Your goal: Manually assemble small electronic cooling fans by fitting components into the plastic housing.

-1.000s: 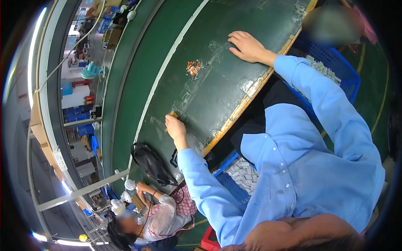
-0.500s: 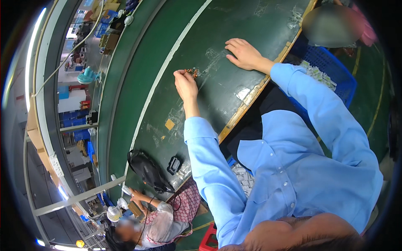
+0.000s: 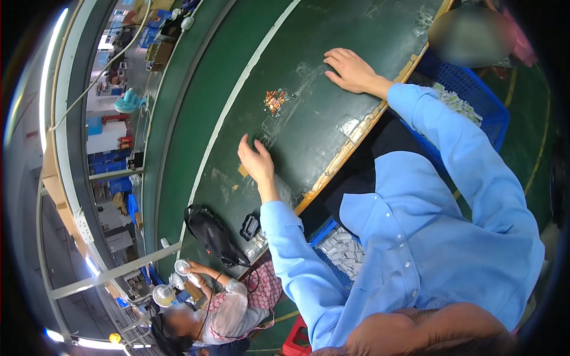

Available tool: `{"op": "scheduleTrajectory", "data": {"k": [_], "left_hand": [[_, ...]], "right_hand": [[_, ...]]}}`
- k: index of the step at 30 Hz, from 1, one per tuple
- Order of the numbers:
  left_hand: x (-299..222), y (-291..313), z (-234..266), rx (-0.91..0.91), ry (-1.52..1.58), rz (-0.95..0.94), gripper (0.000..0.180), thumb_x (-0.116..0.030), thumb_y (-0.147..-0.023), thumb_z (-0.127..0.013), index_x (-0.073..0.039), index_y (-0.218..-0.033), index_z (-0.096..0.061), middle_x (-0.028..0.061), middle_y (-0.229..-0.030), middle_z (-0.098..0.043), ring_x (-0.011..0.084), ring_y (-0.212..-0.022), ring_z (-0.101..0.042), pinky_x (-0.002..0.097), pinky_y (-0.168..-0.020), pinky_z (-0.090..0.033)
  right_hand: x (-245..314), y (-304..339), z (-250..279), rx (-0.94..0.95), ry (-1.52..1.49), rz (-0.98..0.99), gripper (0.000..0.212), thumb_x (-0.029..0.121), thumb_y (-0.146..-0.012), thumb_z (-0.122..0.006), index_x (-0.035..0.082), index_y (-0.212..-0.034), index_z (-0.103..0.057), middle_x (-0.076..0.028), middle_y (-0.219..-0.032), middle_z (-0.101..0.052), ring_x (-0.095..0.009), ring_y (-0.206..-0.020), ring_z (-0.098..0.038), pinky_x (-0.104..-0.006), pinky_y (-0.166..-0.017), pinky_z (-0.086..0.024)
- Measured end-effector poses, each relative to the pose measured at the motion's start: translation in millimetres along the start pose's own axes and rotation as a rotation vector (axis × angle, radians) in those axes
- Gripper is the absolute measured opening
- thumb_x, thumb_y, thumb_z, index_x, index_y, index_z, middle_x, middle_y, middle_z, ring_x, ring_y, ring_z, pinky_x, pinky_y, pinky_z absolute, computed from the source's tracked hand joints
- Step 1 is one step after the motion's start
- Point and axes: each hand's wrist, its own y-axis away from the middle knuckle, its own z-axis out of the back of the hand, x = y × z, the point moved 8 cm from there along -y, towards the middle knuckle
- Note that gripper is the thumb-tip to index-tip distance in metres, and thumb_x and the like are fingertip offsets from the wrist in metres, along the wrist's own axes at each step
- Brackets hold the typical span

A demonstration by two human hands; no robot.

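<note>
My left hand point(image 3: 257, 160) is held over the green tabletop point(image 3: 320, 124) with its fingers apart and nothing in it. Farther off lies a small pile of copper-coloured pieces point(image 3: 275, 102), too small to tell their kind; neither hand touches it. A yellowish square patch point(image 3: 243, 170) is partly covered by my left hand. To the right, my right hand point(image 3: 350, 72) rests palm down near the table's wooden edge, fingers spread, holding nothing.
A black bag point(image 3: 215, 236) and a small black case point(image 3: 250, 226) lie left on the table. Blue baskets with small white pieces stand below its edge, one right point(image 3: 475, 101), one beneath my left arm point(image 3: 335, 252). A co-worker point(image 3: 228, 311) at lower left holds a white handheld fan point(image 3: 183, 267).
My left hand has drawn back from the copper-coloured pile toward the lower left, and its fingers have spread. The right hand has barely moved. The co-worker's fan has turned.
</note>
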Motion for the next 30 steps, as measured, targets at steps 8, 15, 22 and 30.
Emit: {"op": "scheduleTrajectory", "data": {"k": [8,15,22,30], "left_hand": [[69,90,33,-0.066,-0.185,0.199,0.046,-0.031,-0.095,-0.058,0.003,-0.125,-0.057,0.0215,-0.134,-0.055,0.0369,-0.128,-0.047,0.0469,-0.110,-0.035],[62,89,34,-0.106,-0.179,0.190,0.045,-0.030,-0.093,-0.059,0.003,-0.124,-0.058,0.0229,-0.133,-0.056,0.0388,-0.125,-0.050,0.0468,-0.108,-0.037],[39,87,50,-0.197,-0.086,0.074,0.047,-0.019,-0.093,-0.062,0.004,-0.132,-0.052,0.0230,-0.136,-0.054,0.0378,-0.130,-0.047,0.0465,-0.111,-0.035],[-250,20,275,-0.686,0.673,-0.713,0.104,-0.038,-0.070,-0.089,0.001,-0.145,-0.029,0.0227,-0.146,-0.039,0.0375,-0.142,-0.034,0.0500,-0.117,-0.033]], "right_hand": [[9,-4,-1,0.030,0.012,0.041,0.039,0.030,-0.094,-0.057,0.000,-0.119,-0.059,-0.016,-0.131,-0.054,-0.033,-0.128,-0.047,-0.0435,-0.110,-0.037],[8,1,-5,0.050,0.062,0.076,0.046,0.034,-0.091,-0.058,-0.001,-0.122,-0.059,-0.017,-0.134,-0.054,-0.036,-0.130,-0.046,-0.0455,-0.112,-0.035],[13,3,-7,0.097,0.025,0.041,0.046,0.034,-0.095,-0.056,0.002,-0.128,-0.056,-0.015,-0.139,-0.052,-0.034,-0.134,-0.042,-0.0446,-0.114,-0.032],[-6,9,-6,-0.011,0.033,0.059,0.041,0.033,-0.092,-0.059,0.002,-0.119,-0.060,-0.016,-0.132,-0.056,-0.035,-0.128,-0.048,-0.0452,-0.109,-0.037]]}}
